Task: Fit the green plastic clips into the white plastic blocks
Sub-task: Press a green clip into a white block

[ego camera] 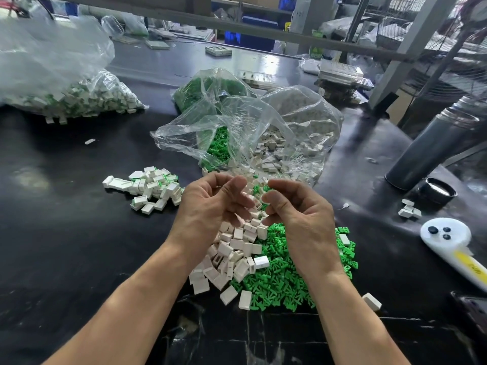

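Note:
My left hand and my right hand hover close together above the heap, both with fingers curled inward. Whether either holds a piece is hidden by the fingers. Loose white plastic blocks lie piled under my left hand. Green plastic clips spread under my right wrist. A small heap of white blocks with green clips in them lies to the left.
An open clear bag of white blocks and green clips stands just behind my hands. Another bag of fitted blocks lies at the far left. A grey cylinder, a black lid and a white handheld device sit on the black table at right.

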`<state>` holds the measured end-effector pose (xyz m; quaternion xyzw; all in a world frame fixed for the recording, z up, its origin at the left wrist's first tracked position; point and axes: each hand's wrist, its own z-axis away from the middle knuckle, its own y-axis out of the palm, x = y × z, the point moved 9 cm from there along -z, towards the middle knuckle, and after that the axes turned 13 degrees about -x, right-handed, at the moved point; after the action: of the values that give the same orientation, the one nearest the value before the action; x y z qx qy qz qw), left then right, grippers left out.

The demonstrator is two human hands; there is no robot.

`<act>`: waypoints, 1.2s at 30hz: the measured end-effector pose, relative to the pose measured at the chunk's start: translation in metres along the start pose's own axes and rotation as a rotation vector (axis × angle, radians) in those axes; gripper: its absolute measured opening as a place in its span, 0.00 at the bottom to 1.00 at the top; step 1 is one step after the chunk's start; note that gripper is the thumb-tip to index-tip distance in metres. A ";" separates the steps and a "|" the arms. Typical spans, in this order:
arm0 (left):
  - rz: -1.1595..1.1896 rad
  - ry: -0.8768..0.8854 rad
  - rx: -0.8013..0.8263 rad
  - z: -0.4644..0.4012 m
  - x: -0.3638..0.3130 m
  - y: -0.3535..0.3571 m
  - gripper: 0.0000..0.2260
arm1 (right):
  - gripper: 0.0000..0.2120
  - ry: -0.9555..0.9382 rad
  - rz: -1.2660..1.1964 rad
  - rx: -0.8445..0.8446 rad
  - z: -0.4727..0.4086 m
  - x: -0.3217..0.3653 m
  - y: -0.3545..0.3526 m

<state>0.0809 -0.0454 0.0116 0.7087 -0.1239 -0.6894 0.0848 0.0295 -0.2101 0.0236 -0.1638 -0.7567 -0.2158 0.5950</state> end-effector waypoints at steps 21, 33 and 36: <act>-0.048 0.014 -0.069 0.003 -0.001 -0.002 0.17 | 0.13 -0.085 -0.074 0.113 0.012 0.006 0.020; -0.233 0.220 -0.202 0.010 -0.011 -0.008 0.20 | 0.09 -0.109 0.170 0.054 0.016 0.001 0.018; -0.262 0.232 -0.209 0.010 -0.011 -0.007 0.18 | 0.09 -0.118 0.196 0.054 0.017 0.001 0.018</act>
<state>0.0707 -0.0350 0.0201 0.7808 0.0523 -0.6172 0.0814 0.0245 -0.1855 0.0235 -0.2330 -0.7764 -0.1261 0.5718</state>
